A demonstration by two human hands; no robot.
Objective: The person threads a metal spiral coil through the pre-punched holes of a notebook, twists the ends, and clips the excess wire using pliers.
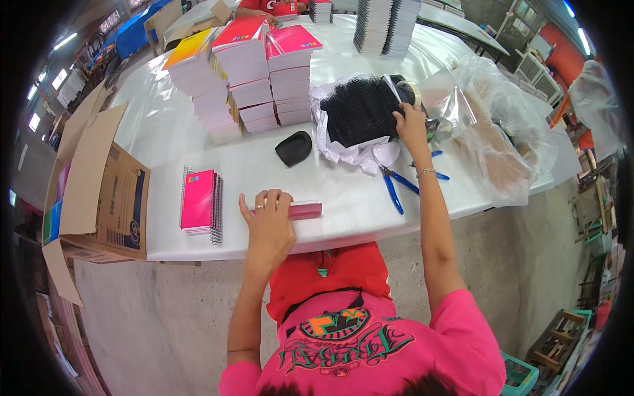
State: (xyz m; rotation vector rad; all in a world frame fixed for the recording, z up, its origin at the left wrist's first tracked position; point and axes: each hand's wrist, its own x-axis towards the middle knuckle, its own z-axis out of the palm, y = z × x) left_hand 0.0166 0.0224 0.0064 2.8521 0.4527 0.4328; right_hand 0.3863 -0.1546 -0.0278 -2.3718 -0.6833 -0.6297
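Near the front edge of the table, my left hand [269, 221] is closed over a pink-covered notebook [306, 210], seen edge-on; the hand hides its left part. My right hand [412, 127] reaches to the right side of a heap of black spiral binding coils [360, 112] lying on crumpled white paper [353, 153]. Its fingertips are pinched together at the coils, and what is between them is too small to make out. Beside that wrist lie blue-handled pliers [394, 191] and a second blue-handled tool [441, 176]. A black curved object [293, 148] rests left of the coils.
Spiral-bound pink notebooks [199, 200] lie at the left. Tall stacks of pages with coloured covers [254, 79] stand behind, and bound stacks [386, 26] farther back. An open cardboard box [109, 198] is at the left edge, clear plastic bags [508, 138] at the right. Another person [254, 8] is across the table.
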